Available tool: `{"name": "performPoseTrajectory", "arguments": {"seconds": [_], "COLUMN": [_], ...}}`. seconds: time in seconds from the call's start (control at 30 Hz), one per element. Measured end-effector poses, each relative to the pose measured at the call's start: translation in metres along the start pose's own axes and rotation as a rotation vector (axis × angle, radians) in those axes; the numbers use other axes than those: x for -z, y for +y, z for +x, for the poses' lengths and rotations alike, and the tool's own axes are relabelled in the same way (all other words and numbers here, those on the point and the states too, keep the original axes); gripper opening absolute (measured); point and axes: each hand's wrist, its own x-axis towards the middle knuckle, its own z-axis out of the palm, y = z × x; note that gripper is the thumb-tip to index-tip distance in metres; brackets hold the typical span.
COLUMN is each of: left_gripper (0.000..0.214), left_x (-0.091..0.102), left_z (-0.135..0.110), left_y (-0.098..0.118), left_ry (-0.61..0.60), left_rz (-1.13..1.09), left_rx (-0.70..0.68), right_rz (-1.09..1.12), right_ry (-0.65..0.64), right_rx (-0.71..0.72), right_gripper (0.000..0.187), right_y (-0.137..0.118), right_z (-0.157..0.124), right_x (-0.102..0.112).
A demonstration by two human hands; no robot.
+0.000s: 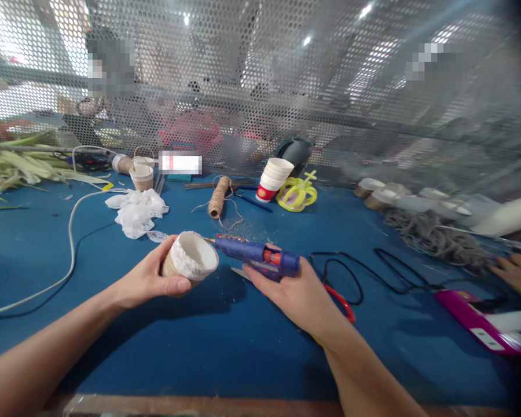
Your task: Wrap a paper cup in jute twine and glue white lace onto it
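My left hand (150,279) is wrapped round a paper cup (191,262) tilted on its side, its outside covered with twine and a band of white lace at the rim. My right hand (293,289) grips a blue glue gun (256,255) with an orange trigger. The gun's nozzle points left and meets the cup's rim. Both hands hover just above the blue table (226,341).
White lace (136,211), a twine spool (217,197), a stack of paper cups (273,179) and a yellow crown (297,194) lie beyond. Black cable (364,278), red-handled scissors (342,301) and a pink glue gun (481,321) lie right. Another person's hand (518,275) rests at the right edge.
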Motion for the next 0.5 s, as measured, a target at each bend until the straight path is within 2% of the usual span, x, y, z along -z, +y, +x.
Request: {"name": "performPoseTrajectory", "arguments": {"seconds": [0.23, 0.5], "left_gripper": [0.070, 0.063], "left_x": [0.0017, 0.0041], "left_z": [-0.0003, 0.0009], "left_y": [0.0011, 0.0004], "left_ry": [0.043, 0.063], "left_rz": [0.050, 0.072], "left_rx": [-0.018, -0.049], "right_rz": [0.012, -0.060], "right_ry": [0.047, 0.021], "right_rx": [0.000, -0.006], "right_gripper": [0.014, 0.014], "right_y": [0.0046, -0.0007], "right_z": [-0.0011, -0.0007], "right_x": [-0.0017, 0.0008]}}
